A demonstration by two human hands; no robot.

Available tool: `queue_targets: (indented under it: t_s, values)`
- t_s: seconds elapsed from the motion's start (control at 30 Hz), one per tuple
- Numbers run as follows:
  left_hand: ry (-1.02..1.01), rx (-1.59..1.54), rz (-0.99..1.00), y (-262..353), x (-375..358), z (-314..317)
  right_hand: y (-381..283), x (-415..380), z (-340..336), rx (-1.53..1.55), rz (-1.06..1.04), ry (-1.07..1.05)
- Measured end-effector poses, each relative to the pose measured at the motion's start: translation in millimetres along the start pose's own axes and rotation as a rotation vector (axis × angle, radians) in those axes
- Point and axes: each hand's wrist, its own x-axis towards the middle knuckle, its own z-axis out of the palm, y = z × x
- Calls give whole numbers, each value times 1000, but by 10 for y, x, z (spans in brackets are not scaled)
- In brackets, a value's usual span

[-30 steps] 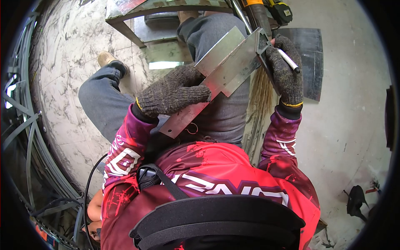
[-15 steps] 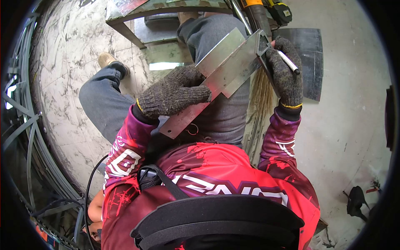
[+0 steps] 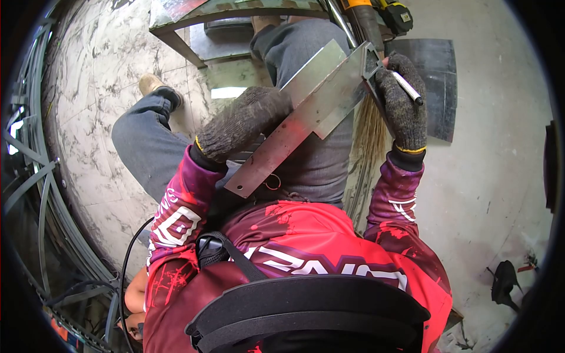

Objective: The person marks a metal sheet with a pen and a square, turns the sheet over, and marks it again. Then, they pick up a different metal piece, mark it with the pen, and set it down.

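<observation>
A try square's long steel blade (image 3: 276, 150) lies slantwise across a bright metal sheet piece (image 3: 338, 120) over my thigh. My right hand (image 3: 403, 100), in a dark knit glove, is closed around the square's handle (image 3: 372, 65). A white marker (image 3: 407, 88) with a dark end also sits in that hand, pointing down to the right. My left hand (image 3: 244, 123), gloved too, is slightly blurred at the sheet's left edge beside the blade. Its fingertips and thumb do not show clearly.
A metal-framed table (image 3: 235, 15) stands ahead. A broom (image 3: 368, 132), a dark metal sheet (image 3: 441, 88) and a tape measure (image 3: 397, 17) lie to the right. Long metal strips (image 3: 44, 176) run along the left. Part of another person's arm (image 3: 136, 291) shows at lower left.
My left thumb has come off the top of the blade, and the left hand has turned and drawn back to the blade's left side. My right hand, the square and the sheet stay nearly still.
</observation>
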Motion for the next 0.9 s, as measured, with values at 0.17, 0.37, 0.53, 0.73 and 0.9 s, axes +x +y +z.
queue_targets:
  t_s: [0.17,0.37,0.53,0.73,0.9]
  values:
    - [-423,-910,-927,260,312,-283,1,-16,-4,63,38,-5]
    - [-225,-721,-577,257,227,-210,47,-16,3,75,24,-5]
    - [-156,-810,-707,222,152,-171,117,-10,-4,7,-133,-5]
    - [-199,-943,-821,261,236,-234,134,-11,6,-40,-224,-6]
    - [-172,-767,-582,172,9,-129,51,-19,14,53,-61,-18]
